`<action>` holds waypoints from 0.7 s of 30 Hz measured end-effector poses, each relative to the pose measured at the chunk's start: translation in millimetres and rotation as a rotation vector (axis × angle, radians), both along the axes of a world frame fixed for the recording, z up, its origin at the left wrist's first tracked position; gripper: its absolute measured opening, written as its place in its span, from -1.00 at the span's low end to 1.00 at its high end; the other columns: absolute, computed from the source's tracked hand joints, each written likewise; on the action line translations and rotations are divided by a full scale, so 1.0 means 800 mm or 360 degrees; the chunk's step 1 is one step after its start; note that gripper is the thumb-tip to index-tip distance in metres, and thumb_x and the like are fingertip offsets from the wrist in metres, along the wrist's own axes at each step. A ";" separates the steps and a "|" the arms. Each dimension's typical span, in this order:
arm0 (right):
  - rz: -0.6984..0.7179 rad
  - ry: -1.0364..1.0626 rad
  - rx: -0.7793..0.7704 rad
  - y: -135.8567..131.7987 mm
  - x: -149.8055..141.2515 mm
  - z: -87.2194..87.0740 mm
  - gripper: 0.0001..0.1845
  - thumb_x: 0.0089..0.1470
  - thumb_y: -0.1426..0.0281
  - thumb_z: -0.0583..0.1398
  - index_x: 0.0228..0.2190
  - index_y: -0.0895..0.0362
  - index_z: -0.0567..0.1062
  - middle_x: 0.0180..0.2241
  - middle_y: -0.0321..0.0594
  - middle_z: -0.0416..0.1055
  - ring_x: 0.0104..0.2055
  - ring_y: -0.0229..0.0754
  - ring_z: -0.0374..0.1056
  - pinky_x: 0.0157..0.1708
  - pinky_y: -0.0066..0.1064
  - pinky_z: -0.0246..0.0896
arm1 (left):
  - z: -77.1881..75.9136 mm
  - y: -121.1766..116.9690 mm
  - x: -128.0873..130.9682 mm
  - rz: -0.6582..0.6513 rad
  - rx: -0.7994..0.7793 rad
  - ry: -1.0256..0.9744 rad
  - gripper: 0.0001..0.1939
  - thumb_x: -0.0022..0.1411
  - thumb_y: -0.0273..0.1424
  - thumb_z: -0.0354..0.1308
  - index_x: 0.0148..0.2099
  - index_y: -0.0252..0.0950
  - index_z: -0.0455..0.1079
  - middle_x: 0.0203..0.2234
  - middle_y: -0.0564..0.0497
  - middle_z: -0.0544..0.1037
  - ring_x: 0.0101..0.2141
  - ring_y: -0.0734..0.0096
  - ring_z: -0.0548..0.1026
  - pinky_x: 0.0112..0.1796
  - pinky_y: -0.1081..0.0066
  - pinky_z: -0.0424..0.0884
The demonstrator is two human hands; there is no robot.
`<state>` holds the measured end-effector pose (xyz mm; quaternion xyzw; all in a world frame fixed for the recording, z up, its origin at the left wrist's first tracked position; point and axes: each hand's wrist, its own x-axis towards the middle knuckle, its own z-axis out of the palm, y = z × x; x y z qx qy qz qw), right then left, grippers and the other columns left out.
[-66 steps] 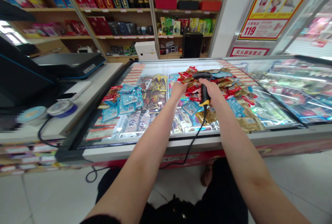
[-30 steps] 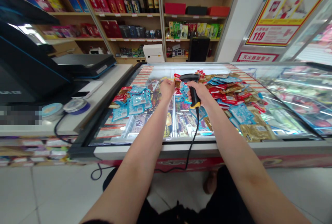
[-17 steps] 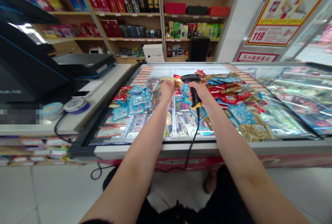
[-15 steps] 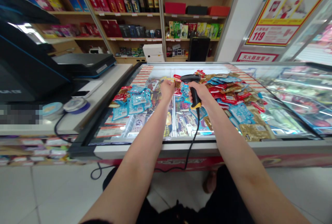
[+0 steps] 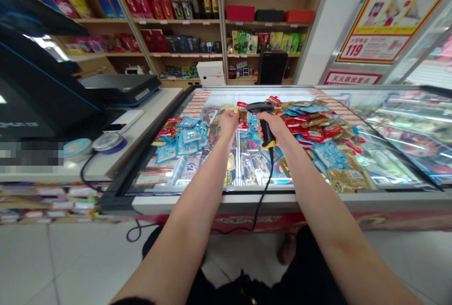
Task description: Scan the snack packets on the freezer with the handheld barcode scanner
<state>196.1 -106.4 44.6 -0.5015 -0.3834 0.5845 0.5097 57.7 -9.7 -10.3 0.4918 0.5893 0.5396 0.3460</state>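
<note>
My right hand [image 5: 270, 124] is wrapped around the grip of a black-and-yellow barcode scanner [image 5: 267, 136], its head tilted toward the left. Just left of the scanner, my left hand [image 5: 229, 121] is closed at the edge of a small red-and-brown snack packet [image 5: 243, 116], whose far side reaches toward the scanner head. Loose blue snack packets [image 5: 190, 136] with some red ones lie on the glass to the left. A larger pile of red, blue and gold packets [image 5: 314, 124] spreads to the right.
Below the packets is a glass-topped freezer [image 5: 240, 197] with goods inside. The scanner's cable [image 5: 260, 204] hangs over its front edge. On the left counter stand a scale [image 5: 122, 89], a phone [image 5: 116, 127] and a round container [image 5: 108, 143]. Stocked shelves [image 5: 176, 21] line the back.
The view has shifted slightly, so the surroundings sit a little further right. Both hands keep nearly the same pose, with the scanner and packet still held close together.
</note>
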 end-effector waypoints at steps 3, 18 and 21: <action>0.0021 0.0023 0.0005 0.000 0.001 0.000 -0.76 0.20 0.37 0.15 -0.51 0.13 0.35 -0.72 -0.32 0.32 -0.76 -0.28 0.21 -0.78 -0.46 0.18 | 0.004 -0.007 0.000 -0.0030 -0.0041 -0.0307 -0.81 0.12 -0.52 0.16 -0.49 -0.26 0.24 -0.60 0.09 0.40 -0.48 0.38 0.55 -0.34 0.36 0.56; 0.0160 -0.0054 0.0084 0.008 -0.054 0.021 -0.75 0.22 0.37 0.16 -0.50 0.12 0.32 -0.72 -0.33 0.31 -0.76 -0.29 0.21 -0.78 -0.48 0.17 | 0.061 -0.009 -0.162 0.0251 -0.0027 -0.0210 -0.77 -0.04 -0.63 0.25 -0.53 -0.30 0.26 -0.67 0.15 0.26 -0.50 0.43 0.49 -0.29 0.27 0.63; 0.0266 -0.0055 0.0092 0.012 -0.082 0.016 -0.76 0.21 0.35 0.18 -0.49 0.12 0.33 -0.71 -0.34 0.31 -0.76 -0.28 0.21 -0.77 -0.47 0.17 | 0.058 -0.013 -0.204 0.0447 -0.0042 0.0178 -0.79 -0.07 -0.56 0.32 -0.39 -0.30 0.36 -0.52 0.02 0.46 -0.33 0.22 0.57 -0.16 0.16 0.58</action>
